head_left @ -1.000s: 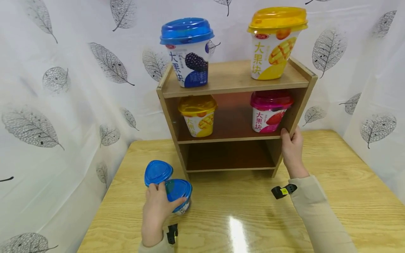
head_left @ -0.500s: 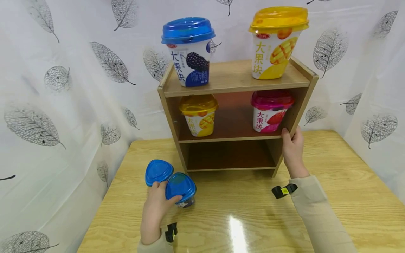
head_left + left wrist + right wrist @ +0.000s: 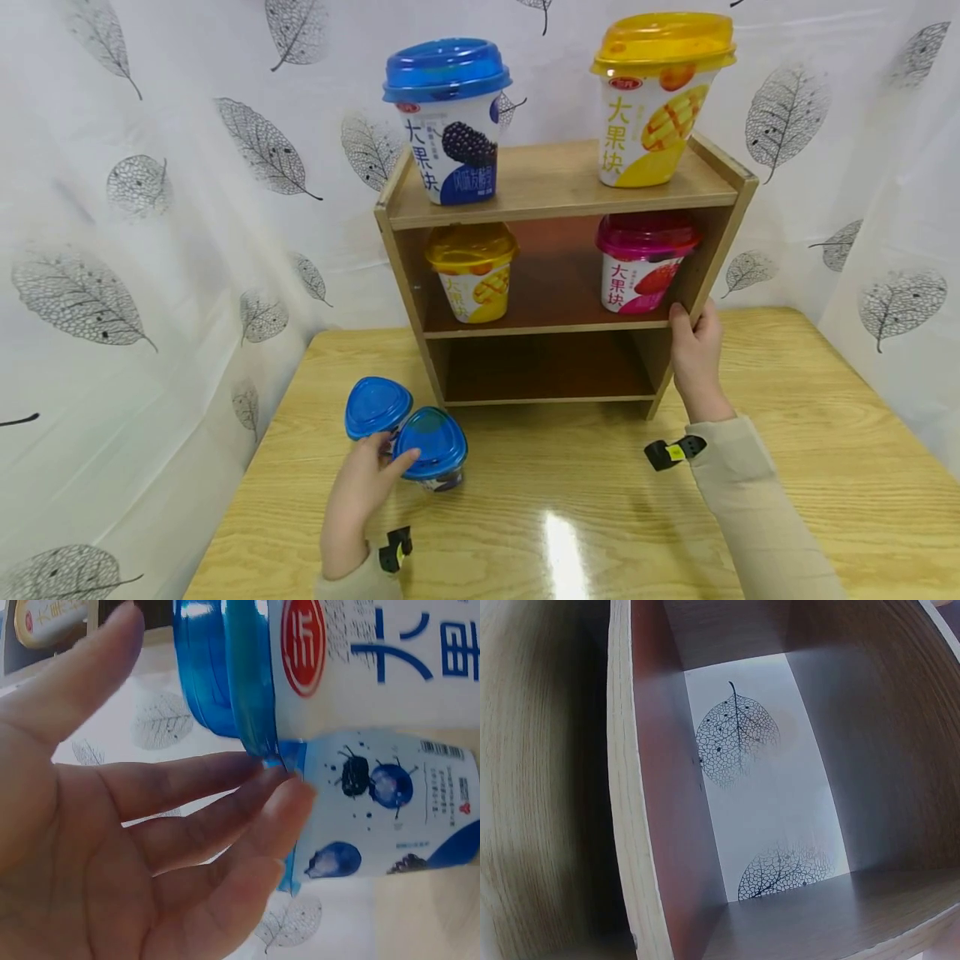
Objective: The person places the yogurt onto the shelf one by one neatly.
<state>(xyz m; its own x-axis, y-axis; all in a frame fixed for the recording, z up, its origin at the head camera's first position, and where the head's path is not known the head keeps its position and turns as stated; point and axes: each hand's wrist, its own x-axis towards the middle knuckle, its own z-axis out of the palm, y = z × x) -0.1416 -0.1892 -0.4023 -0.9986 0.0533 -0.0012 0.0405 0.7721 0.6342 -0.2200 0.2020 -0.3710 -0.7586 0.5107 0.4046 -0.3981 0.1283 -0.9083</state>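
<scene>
Two blue-lidded yogurt cups stand on the table left of the wooden shelf [image 3: 555, 208]: a nearer yogurt cup [image 3: 438, 450] and a farther one [image 3: 377, 407]. My left hand [image 3: 360, 483] is at these cups, thumb beside the nearer lid. In the left wrist view, the thumb is apart from the nearer yogurt cup [image 3: 375, 667], and loosely bent fingers [image 3: 187, 780] reach to the lid edge of the other cup [image 3: 390, 810]. My right hand [image 3: 699, 358] grips the shelf's right side panel at the middle board. The right wrist view looks into a shelf compartment [image 3: 825, 922].
On the shelf top stand a blue-lidded cup [image 3: 450, 125] and a yellow-lidded cup [image 3: 660, 100]. The middle board holds another yellow-lidded cup [image 3: 472, 275] and a pink-lidded cup [image 3: 645, 262]. A leaf-print curtain [image 3: 187, 275] surrounds the wooden table [image 3: 510, 533].
The nearer blue-lidded yogurt cup has moved slightly away from me and to the right, beside the other one. My left hand has let go of it and drawn back left. My right hand stays put.
</scene>
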